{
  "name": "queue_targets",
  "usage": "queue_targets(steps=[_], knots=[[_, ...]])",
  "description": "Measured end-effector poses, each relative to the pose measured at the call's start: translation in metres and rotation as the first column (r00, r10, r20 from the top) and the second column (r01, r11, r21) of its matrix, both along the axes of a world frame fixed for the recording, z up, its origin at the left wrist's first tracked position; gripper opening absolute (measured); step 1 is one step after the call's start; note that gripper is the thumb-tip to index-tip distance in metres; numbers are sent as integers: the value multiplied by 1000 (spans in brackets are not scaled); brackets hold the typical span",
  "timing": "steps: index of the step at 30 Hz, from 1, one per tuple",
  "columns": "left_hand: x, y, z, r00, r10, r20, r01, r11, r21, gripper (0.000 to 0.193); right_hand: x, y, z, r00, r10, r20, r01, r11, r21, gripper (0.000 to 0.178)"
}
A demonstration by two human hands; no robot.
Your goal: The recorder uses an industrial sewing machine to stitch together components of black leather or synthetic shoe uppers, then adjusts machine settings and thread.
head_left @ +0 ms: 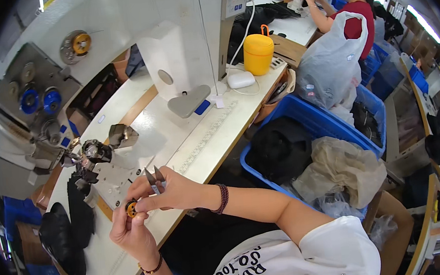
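In front of the sewing machine, my left hand (133,238) pinches a small round bobbin (131,209), orange-yellow with a dark rim, between its fingertips. My right hand (164,191) is closed around a pair of thread snips (153,179), whose two pointed blades stick up, slightly apart. Its thumb and fingertips also meet the bobbin from the right. Both hands are held over the near edge of the white table (195,153). Just beyond them are the metal needle and presser parts (94,152) of the sewing machine (168,41). Any thread at the bobbin is too fine to make out.
Black fabric pieces (63,237) hang at the table's left end. A yellow canister (258,54) and a white case (241,80) stand at the far right of the table. Blue crates (308,116) with bags and black items sit to the right; a co-worker (354,16) sits beyond.
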State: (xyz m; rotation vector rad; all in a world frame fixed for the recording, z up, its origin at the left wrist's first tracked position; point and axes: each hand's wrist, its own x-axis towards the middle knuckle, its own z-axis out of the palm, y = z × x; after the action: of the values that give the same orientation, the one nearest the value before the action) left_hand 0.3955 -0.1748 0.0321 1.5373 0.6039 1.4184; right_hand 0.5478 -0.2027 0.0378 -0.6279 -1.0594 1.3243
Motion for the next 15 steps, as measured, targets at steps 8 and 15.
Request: queue_targets(steps=[8, 15], knots=[[0, 33, 4, 994, 16, -111, -25, 997, -76, 31, 3, 33, 7, 998, 2, -65, -1, 1000, 14, 20], [22, 73, -3, 979, -199, -54, 184, 962, -203, 43, 17, 75, 17, 915, -379, 138, 335, 904, 267, 21]])
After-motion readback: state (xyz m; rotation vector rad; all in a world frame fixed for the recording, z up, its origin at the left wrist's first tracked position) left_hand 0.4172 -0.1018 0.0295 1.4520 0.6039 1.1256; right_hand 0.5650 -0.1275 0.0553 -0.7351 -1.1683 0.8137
